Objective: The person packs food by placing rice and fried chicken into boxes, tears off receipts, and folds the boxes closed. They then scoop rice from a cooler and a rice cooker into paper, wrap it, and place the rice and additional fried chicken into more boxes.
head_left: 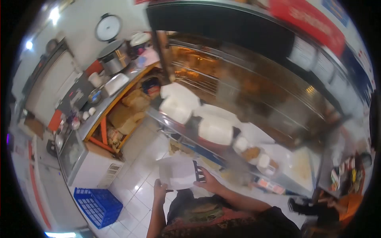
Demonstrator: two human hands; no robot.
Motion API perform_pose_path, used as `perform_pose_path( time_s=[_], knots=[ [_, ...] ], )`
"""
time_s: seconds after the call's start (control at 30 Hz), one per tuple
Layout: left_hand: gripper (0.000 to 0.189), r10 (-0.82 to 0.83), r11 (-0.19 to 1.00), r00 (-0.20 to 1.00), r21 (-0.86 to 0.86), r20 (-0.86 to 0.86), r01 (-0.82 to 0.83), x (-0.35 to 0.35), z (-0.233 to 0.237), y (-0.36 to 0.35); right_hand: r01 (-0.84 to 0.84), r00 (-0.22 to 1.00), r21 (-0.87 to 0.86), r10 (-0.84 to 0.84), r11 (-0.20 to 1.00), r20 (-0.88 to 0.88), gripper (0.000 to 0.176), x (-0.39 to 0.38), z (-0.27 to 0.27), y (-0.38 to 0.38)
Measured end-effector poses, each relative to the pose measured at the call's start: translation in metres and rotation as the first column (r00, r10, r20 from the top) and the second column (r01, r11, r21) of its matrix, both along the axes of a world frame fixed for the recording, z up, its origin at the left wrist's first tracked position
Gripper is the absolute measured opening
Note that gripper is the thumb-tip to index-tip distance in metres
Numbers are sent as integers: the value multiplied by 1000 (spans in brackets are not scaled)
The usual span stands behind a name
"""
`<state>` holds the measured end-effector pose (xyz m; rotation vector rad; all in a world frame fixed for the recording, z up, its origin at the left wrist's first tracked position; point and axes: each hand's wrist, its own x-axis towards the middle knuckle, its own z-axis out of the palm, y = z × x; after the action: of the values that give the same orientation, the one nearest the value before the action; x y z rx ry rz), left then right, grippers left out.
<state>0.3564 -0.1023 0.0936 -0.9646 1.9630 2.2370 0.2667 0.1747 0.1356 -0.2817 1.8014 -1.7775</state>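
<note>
A pale sheet-like or box-like item (177, 173) is held up in front of the body, over the tiled floor. My left hand (160, 188) grips its lower left edge, fingers closed on it. At its right edge, my right hand (208, 181) holds it between thumb and fingers, beside a dark strip. Beyond the hands is a metal counter (190, 144) in front of a glass display case. On the counter stand a white stack (178, 104) and another white stack (215, 130), and to their right a white-lidded container (265, 162).
A blue crate (99, 206) lies on the floor at lower left. A worktop (115, 95) at left holds a pot (112, 57) and a white tray (116, 84). At lower right, part of a person (331, 206) in orange and black is visible.
</note>
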Motion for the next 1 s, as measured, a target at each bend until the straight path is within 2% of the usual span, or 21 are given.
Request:
perform_pose_path(
  time_s=[0.07, 0.1, 0.13, 0.2, 0.3, 0.4, 0.5, 0.57, 0.7, 0.8, 0.83, 0.9, 1.0],
  knots=[
    [41, 33, 999, 999, -34, -16, -34, 5, -11, -38, -44, 999, 18, 43, 999, 32, 78, -16, 0, -53],
    [44, 13, 994, 1000, -109, 14, -11, 7, -17, -64, -61, 998, -44, 62, 997, 31, 74, -23, -8, -77],
    [56, 0, 1000, 999, -31, 45, 1, 8, -11, -91, -86, 995, -63, 89, 994, 50, 72, -33, -11, -105],
    [65, 128, 941, 992, 314, 3, -123, 12, -15, -148, -139, 985, -77, 146, 987, 89, 69, -50, -11, -159],
    [58, 161, 845, 974, 532, -161, -52, 13, 27, -223, -236, 967, -127, 246, 963, 66, 64, -67, 1, -245],
    [57, 280, 839, 950, 516, -139, -172, 10, 56, -282, -319, 942, -132, 329, 939, 65, 63, -82, 18, -321],
    [58, 357, 848, 911, 481, -205, -224, 9, 36, -346, -307, 939, -141, 324, 941, 113, 60, -109, 22, -388],
    [58, 457, 825, 866, 458, -201, -330, 12, 26, -378, -266, 950, -134, 283, 955, 131, 54, -133, 24, -425],
    [59, 675, 706, 713, 448, -192, -548, 11, 13, -429, -206, 969, -83, 215, 975, 124, 45, -200, -13, -508],
    [59, 756, 627, 633, 462, -166, -627, 14, -6, -472, -227, 973, 71, 223, 971, 56, 42, -250, -27, -592],
    [59, 783, 597, 600, 468, -164, -651, 13, -13, -488, -210, 974, 61, 204, 976, 99, 37, -269, -46, -628],
    [59, 831, 540, 532, 474, -166, -696, 9, -21, -524, -261, 964, 49, 263, 964, -48, 34, -307, -78, -708],
    [58, 917, 388, 381, 494, -120, -778, -9, -23, -582, -315, 883, 66, 317, 947, -345, 33, -353, -59, -836]
  ],
)
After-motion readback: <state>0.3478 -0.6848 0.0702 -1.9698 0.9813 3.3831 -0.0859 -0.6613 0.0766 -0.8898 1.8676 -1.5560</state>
